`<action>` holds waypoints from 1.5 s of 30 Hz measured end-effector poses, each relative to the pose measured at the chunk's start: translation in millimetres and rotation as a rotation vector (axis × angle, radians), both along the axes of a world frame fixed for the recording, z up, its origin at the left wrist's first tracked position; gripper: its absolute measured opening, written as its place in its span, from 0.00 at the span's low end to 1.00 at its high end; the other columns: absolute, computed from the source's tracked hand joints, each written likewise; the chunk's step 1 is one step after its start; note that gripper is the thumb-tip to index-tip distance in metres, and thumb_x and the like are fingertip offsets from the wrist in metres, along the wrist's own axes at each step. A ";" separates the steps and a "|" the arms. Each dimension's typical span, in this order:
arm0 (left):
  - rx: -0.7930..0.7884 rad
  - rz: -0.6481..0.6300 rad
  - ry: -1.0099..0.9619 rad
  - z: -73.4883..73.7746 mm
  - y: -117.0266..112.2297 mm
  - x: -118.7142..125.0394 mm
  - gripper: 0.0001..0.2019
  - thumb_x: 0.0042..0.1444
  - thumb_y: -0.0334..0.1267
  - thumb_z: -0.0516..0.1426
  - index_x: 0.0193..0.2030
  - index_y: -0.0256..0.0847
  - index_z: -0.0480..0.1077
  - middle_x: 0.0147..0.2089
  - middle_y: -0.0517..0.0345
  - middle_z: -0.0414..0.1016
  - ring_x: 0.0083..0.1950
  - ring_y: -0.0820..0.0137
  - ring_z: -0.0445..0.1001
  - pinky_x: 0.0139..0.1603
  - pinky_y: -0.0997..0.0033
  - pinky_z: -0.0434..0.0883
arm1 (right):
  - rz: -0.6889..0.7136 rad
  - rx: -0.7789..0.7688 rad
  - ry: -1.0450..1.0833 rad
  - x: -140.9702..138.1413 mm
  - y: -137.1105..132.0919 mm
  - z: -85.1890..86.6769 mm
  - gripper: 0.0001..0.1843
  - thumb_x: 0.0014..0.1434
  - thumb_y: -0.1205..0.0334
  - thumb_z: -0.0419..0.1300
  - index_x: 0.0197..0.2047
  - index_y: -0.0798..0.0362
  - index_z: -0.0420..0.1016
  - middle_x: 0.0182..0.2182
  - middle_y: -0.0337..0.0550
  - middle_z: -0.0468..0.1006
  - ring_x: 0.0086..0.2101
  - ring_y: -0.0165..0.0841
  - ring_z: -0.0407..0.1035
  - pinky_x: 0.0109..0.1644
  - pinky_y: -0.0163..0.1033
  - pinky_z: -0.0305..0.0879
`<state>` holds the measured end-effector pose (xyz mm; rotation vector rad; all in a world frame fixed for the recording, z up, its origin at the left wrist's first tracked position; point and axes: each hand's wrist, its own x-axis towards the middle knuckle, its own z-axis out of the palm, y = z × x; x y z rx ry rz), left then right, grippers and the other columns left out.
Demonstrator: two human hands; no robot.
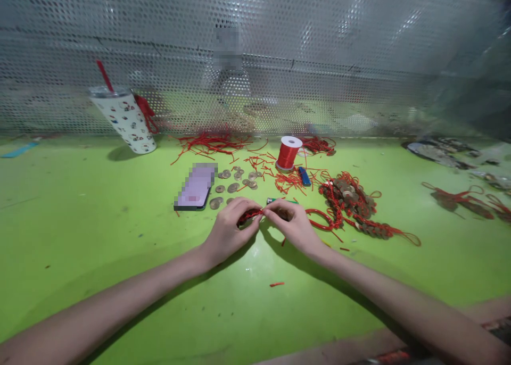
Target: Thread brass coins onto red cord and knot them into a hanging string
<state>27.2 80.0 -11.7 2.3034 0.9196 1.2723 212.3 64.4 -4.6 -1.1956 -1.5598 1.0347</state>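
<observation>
My left hand [231,227] is closed around a red braided cord [248,215], part of which shows between thumb and fingers. Thumb and forefinger of my right hand [294,225] pinch the same cord where the fingertips of both hands almost meet. Fingers cover most of the cord, and something brownish under the right fingers is too hidden to name. Just beyond my left hand lie several round metal coins [233,187] with holes. Behind the right hand, a dark green-edged object [275,200] is partly covered. Beside that hand rests a red cord loop [320,225].
A red thread spool [288,155] stands among cut red cord scraps, near a blue lighter [304,176]. Corded coin strings [347,195] are heaped at right. A phone [194,188] lies left; a patterned tumbler [125,121] with straw stands before the perforated metal screen [255,51].
</observation>
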 end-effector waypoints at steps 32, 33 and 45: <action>0.018 -0.027 -0.029 4.6 -0.2 -2.4 0.04 0.58 0.28 0.59 0.37 0.39 0.73 0.34 0.55 0.77 0.37 0.68 0.74 0.38 0.68 0.72 | 0.080 -0.002 -0.063 -1.4 -1.5 3.3 0.12 0.63 0.54 0.61 0.34 0.53 0.78 0.28 0.40 0.76 0.30 0.32 0.67 0.33 0.39 0.63; 0.012 -0.023 -0.032 4.8 -0.2 -2.5 0.04 0.58 0.28 0.59 0.37 0.39 0.73 0.34 0.55 0.77 0.36 0.68 0.74 0.38 0.68 0.72 | 0.082 0.004 -0.068 -1.6 -1.8 3.6 0.11 0.63 0.54 0.61 0.34 0.52 0.77 0.28 0.40 0.76 0.30 0.32 0.67 0.34 0.39 0.63; -0.052 0.015 -0.100 8.9 -0.2 -1.8 0.03 0.58 0.29 0.60 0.36 0.40 0.74 0.34 0.57 0.77 0.35 0.69 0.75 0.38 0.69 0.72 | 0.011 0.051 -0.044 -4.7 -4.9 1.6 0.07 0.62 0.59 0.63 0.42 0.52 0.78 0.34 0.42 0.80 0.32 0.33 0.71 0.37 0.39 0.65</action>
